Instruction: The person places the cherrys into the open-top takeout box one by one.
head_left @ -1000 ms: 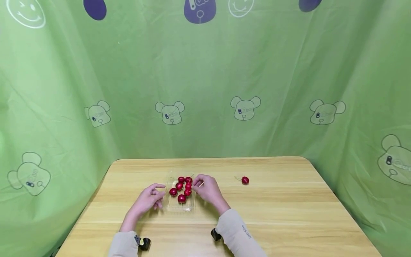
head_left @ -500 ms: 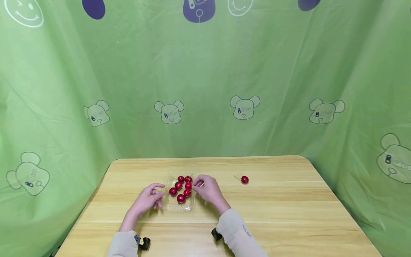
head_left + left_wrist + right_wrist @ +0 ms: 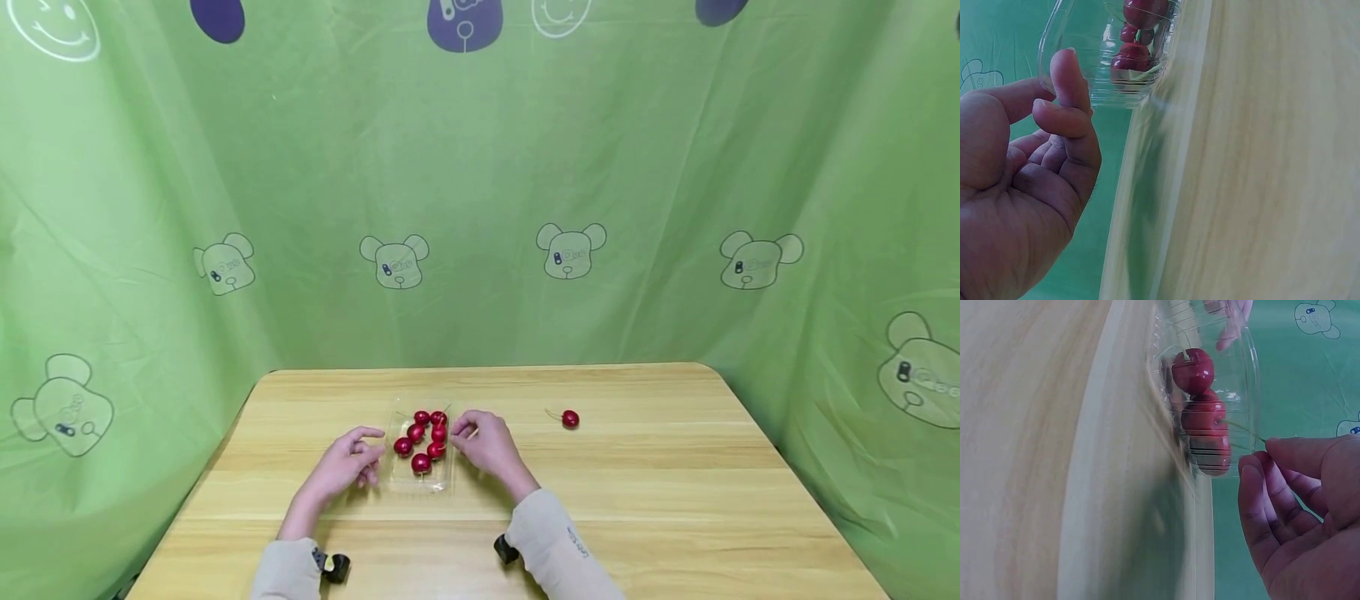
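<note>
A clear plastic tray (image 3: pixel 442 486) sits on the table with several red cherries (image 3: pixel 422 463) in it, mostly along its right and back sides. At the left wall is my left hand (image 3: pixel 347 463), palm inward, fingers loosely bent, holding nothing; in the left wrist view its fingertips (image 3: pixel 1067 69) are at the tray's rim. On the opposite side is my right hand (image 3: pixel 486 446), thumb and fingertips close together. A cherry stem (image 3: pixel 1244 428) reaches over the rim to my right thumb; whether it is pinched or only touched is unclear.
A single cherry (image 3: pixel 570 419) with its stem lies on the wooden table (image 3: pixel 675 492), right of the tray. Green printed cloth (image 3: pixel 480 325) hangs behind and at both sides. Black wrist cameras stick out at both sleeves.
</note>
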{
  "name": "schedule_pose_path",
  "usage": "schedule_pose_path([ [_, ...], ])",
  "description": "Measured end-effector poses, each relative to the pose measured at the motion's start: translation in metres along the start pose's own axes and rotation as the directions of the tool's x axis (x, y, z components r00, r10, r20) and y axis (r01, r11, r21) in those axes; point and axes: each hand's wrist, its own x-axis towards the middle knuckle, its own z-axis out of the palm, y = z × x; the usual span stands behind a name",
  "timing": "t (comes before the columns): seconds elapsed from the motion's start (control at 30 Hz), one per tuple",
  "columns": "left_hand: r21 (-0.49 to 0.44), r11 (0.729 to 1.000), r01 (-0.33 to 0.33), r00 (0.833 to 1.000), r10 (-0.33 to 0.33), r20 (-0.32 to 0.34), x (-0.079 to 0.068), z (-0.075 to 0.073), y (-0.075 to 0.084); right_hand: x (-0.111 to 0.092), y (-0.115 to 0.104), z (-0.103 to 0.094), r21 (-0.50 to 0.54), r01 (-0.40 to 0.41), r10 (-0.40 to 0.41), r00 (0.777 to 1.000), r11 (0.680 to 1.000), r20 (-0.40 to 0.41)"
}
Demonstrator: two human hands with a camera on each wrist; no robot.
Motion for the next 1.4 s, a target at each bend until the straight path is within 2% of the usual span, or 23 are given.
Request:
schedule_pose_path([
  [0.5, 0.015, 1.0, 0.02, 1.0, -0.02, -0.009, 0.001, 0.001, 0.0, -0.006, -0.002, -0.005, 0.018, -0.019, 0.019, 1.0, 1.0, -0.004],
  [0.83, 0.018, 1.0, 0.021, 1.0, -0.021, -0.008, 0.001, 0.001, -0.002, -0.007, 0.006, -0.018, 0.012, -0.006, 0.006, 1.0, 1.0, 0.011],
  [1.17, 0.026, 1.0, 0.014, 1.0, -0.014, -0.004, 0.001, 0.001, -0.003, -0.004, 0.025, -0.041, -0.004, -0.031, 0.031, 0.996, 1.0, -0.079],
  [1.4, 0.023, 1.0, 0.011, 1.0, -0.011, -0.004, 0.001, 0.001, -0.003, 0.003, 0.045, -0.061, -0.082, -0.078, 0.062, 0.982, 0.994, -0.179],
])
